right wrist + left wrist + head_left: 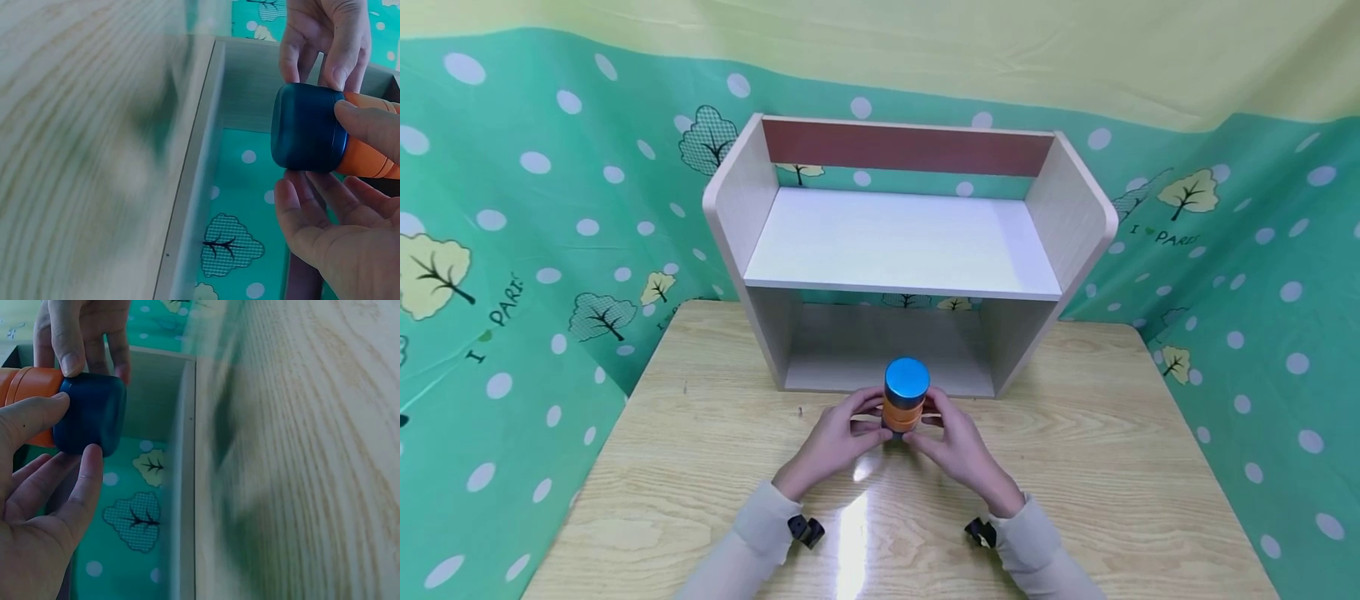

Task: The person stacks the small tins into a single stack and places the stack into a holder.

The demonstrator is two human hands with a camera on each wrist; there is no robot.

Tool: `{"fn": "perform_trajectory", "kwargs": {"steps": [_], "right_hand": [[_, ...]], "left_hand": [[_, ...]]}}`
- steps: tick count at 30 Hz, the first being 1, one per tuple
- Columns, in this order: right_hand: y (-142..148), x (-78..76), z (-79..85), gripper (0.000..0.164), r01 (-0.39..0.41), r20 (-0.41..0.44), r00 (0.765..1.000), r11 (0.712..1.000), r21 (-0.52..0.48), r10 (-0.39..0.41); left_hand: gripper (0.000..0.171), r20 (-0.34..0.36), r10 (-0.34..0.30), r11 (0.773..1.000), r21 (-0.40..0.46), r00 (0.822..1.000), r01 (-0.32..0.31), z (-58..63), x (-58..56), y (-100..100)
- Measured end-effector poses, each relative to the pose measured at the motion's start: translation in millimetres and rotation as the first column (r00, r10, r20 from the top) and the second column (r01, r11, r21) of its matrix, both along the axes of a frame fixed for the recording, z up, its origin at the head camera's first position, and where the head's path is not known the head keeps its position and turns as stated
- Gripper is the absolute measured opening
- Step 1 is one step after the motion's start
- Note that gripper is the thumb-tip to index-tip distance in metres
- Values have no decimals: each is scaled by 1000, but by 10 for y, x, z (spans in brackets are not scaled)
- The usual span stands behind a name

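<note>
Both hands hold a blue-and-orange cylindrical jar (902, 417), upright in the head view with its shiny blue top facing the camera. My left hand (838, 433) grips it from the left, thumb and fingertips on its side. From the opposite side my right hand (957, 442) grips it the same way. In the left wrist view the jar's dark blue base (92, 415) shows a gap between it and the tabletop. The right wrist view has the fingers of both hands around the seam where the orange band meets the dark blue base.
Just beyond the jar stands a two-level wooden shelf (902, 242), its lower compartment facing me. It rests on a light wood-grain table (700, 467). Behind and at the sides hangs a green dotted curtain (535, 250) with tree prints.
</note>
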State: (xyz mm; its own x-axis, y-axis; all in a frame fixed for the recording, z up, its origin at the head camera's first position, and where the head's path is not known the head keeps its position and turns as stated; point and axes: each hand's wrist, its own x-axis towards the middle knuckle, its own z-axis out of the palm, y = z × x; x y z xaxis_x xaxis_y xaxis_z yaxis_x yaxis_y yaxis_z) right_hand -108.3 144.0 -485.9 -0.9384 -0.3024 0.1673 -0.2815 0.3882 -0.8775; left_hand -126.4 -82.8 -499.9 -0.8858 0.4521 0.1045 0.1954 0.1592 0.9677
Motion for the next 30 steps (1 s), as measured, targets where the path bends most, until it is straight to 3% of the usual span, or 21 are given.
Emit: {"fn": "perform_trajectory", "kwargs": {"steps": [30], "right_hand": [[12, -108, 424, 74, -51, -112, 992, 999, -11, 49]], "left_hand": [[63, -137, 38, 998, -50, 990, -45, 423, -99, -67]]}}
